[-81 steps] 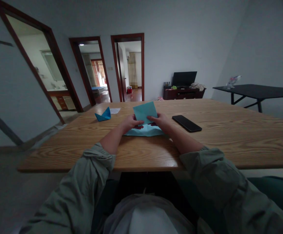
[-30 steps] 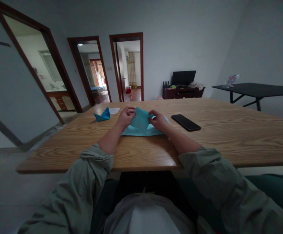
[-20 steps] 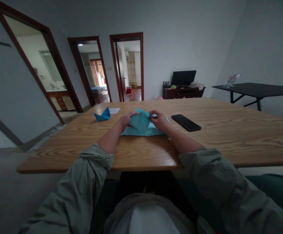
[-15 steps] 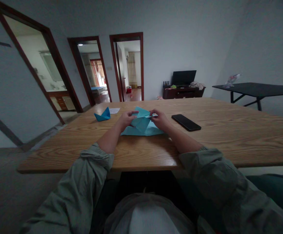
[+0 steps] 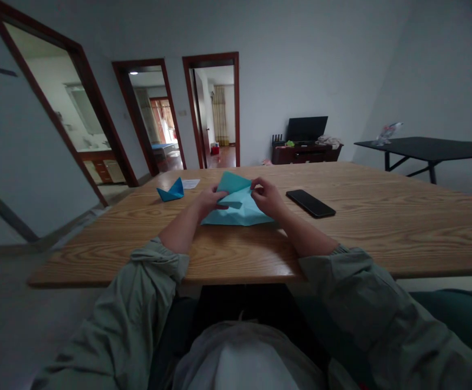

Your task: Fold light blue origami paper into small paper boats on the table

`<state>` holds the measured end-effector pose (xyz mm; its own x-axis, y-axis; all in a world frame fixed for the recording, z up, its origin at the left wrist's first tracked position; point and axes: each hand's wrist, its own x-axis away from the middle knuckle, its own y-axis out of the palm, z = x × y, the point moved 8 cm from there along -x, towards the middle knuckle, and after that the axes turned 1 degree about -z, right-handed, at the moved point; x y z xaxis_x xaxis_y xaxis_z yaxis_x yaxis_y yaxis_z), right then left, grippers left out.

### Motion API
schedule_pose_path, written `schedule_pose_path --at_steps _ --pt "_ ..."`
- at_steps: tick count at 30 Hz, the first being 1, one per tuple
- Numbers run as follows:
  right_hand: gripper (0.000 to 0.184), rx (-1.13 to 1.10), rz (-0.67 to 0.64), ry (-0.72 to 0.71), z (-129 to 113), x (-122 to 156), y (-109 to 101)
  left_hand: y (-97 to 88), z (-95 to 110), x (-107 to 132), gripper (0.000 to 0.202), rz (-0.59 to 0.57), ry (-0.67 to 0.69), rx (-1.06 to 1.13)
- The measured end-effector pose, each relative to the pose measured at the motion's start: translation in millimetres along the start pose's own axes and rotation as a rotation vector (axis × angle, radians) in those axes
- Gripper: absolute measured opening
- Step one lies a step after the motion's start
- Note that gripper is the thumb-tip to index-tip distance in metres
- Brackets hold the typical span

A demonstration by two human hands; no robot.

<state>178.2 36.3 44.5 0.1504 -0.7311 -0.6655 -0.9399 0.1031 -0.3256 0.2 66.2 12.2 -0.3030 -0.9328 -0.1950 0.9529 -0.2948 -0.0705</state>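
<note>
A folded piece of light blue paper (image 5: 233, 182) is held up between my hands above the wooden table (image 5: 146, 260). My left hand (image 5: 210, 199) grips its left side, thumb and fingers closed on the paper. At the upper right, my right hand (image 5: 267, 196) pinches the paper's edge with curled fingertips. Beneath my hands, a creased light blue sheet (image 5: 240, 216) lies on the table. To the left of my left hand stands a folded blue paper boat (image 5: 172, 191).
A white slip of paper (image 5: 191, 184) lies behind the boat. Right of my right hand rests a black phone (image 5: 310, 203). Farther back are a television (image 5: 307, 130) on a dark cabinet (image 5: 307, 156) and a black table (image 5: 431, 147).
The folded paper has turned in my hands, and its upper flap now leans left. My right hand has shifted slightly, while the boat and phone stay in place.
</note>
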Motion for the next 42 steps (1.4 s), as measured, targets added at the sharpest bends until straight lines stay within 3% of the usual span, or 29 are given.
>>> schedule_pose_path --at_steps 4,7,10,14,17,20,23,27,33,42 --pt "0.009 -0.120 0.003 0.019 9 -4 2 -14.2 20 -3 0.031 0.168 0.289 -0.276" --pt "0.026 -0.153 0.055 0.087 22 -6 0 -18.0 26 -2 0.026 0.230 0.367 -0.346" --pt "0.035 -0.165 0.067 0.144 33 -5 0 -14.5 33 2 0.020 0.231 0.444 -0.407" --pt "0.038 -0.183 -0.079 0.186 40 -2 14 -5.2 40 8 0.019 0.184 0.530 -0.451" --pt "0.033 -0.105 -0.126 0.142 38 -2 17 -4.5 38 6 0.021 0.188 0.524 -0.412" --pt "0.030 -0.007 -0.054 0.102 33 -3 9 -9.5 34 3 0.036 0.231 0.504 -0.287" --pt "0.029 0.068 0.003 0.081 28 -4 3 -9.0 27 -2 0.052 0.197 0.450 -0.150" --pt "0.027 0.135 0.054 0.081 21 -2 -1 -8.0 21 -2 0.062 0.219 0.358 -0.127" --pt "0.030 0.167 0.084 0.117 19 0 -1 -0.4 22 -1 0.064 0.202 0.346 -0.166" --pt "0.028 0.144 0.178 0.238 28 2 -7 6.4 19 -2 0.068 0.149 0.291 -0.015"
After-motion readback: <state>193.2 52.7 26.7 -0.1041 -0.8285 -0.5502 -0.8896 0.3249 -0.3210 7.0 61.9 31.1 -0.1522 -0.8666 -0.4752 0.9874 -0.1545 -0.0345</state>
